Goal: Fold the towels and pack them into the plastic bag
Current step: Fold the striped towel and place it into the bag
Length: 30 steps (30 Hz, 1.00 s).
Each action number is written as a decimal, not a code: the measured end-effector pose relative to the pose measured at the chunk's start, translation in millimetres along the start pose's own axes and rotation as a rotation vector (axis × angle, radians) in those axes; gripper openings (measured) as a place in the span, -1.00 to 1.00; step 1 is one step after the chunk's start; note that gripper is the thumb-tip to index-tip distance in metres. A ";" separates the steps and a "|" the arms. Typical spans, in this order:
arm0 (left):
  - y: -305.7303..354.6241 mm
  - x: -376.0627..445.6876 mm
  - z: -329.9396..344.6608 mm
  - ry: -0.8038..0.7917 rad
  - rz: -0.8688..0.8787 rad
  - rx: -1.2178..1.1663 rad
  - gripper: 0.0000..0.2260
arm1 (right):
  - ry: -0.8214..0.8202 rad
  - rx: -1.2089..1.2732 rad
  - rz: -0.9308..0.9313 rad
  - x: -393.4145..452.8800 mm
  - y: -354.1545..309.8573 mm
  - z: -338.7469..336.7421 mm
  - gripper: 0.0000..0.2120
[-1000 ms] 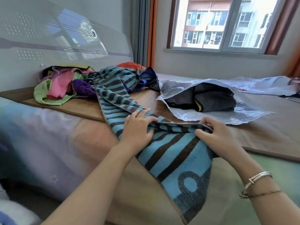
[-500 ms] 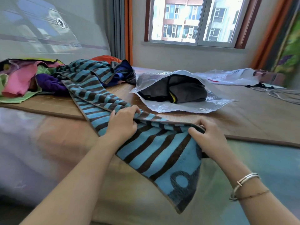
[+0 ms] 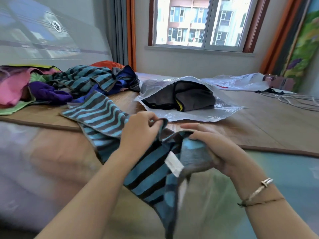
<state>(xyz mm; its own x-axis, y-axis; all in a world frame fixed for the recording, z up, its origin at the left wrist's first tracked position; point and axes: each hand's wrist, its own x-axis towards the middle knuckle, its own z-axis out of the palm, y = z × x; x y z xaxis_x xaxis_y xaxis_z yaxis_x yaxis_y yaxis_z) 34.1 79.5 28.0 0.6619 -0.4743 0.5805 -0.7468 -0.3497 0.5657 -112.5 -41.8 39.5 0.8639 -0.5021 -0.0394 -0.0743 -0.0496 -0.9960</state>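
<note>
Person at bed edge, both hands on a blue-and-dark-brown striped terry towel (image 3: 107,112). Landmark: clear plastic bag (image 3: 222,111) lying open on the woven bamboo mat (image 3: 269,125).

Left hand (image 3: 138,133): fingers curled, pinching the towel's top edge between thumb and fingertips, just in front of the clear plastic bag. Right hand (image 3: 222,152): thumb and lower fingers curled round a bunched grey-blue part of the same towel, index finger stretched out straight above it; also in front of the bag, near the left hand. Right wrist wears a silver bangle (image 3: 259,188) and a thin dark cord.

Towel: one part lies spread on the mat to the left of the bag, the rest hangs off the mat edge down between the forearms; a white sewn-in label (image 3: 173,163) shows on the hanging part. Lower end blurred.

Inside the bag: folded dark grey towels with a yellow trim edge (image 3: 191,99), stacked, mouth of bag facing the person.

Left of the bag, at the headboard: heap of unfolded towels (image 3: 43,87), pink, purple, green, orange, dark blue, plus more blue stripes. Cannot tell whether those stripes are the same towel.

Right of and behind the bag: second crumpled clear plastic bag with red print (image 3: 241,81). Further right on the mat, grey cables (image 3: 298,100). Window (image 3: 200,21) behind the bag.
</note>
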 end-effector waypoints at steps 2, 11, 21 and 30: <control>11.1 -7.0 -1.2 -0.127 -0.113 -0.244 -0.86 | -0.121 -0.017 -0.054 0.9 -1.0 13.2 -0.61; -6.0 -29.1 -42.5 -0.439 -0.138 -0.460 -0.72 | -0.007 -0.251 -0.134 12.5 3.2 46.0 -0.85; -81.7 -28.8 -66.3 -0.097 -0.030 0.306 -0.76 | 0.682 -0.244 -0.482 33.6 6.5 55.7 -0.91; -95.9 -15.0 -71.0 0.123 -0.104 0.186 -0.88 | 0.348 -0.365 -0.720 25.4 6.5 80.7 -0.82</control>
<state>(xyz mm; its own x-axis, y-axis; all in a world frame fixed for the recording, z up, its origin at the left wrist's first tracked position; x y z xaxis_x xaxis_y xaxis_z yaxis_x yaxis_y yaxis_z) 100.4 177.5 6.5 0.7305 -0.3294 0.5982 -0.6654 -0.5402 0.5152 -50.8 14.8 25.6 0.5654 -0.4746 0.6746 0.2244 -0.6986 -0.6795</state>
